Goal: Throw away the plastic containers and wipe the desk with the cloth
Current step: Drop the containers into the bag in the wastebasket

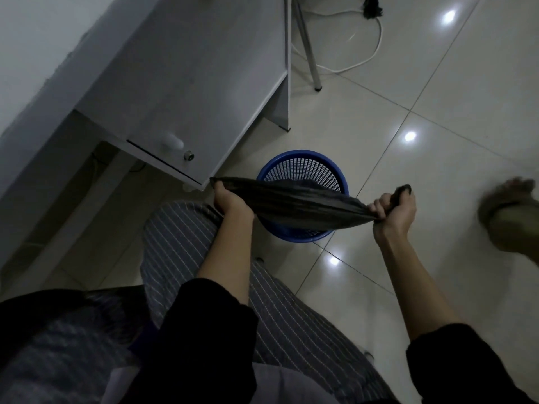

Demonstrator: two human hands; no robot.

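Black bag (pixel 294 204) stretches taut above the blue basket (pixel 303 170), long axis running left to right; left hand (pixel 230 199) and right hand (pixel 393 209) each grip one end.

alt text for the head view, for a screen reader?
Seen from above, a person's left hand and right hand grip opposite ends of a black plastic bag, stretched over a blue mesh wastebasket on a tiled floor, beside a grey desk cabinet.

bin bag (pixel 294 202): thin black plastic, creased | basket (pixel 303 170): blue plastic mesh | floor (pixel 437 185): glossy tile | trousers (pixel 277 310): striped cloth
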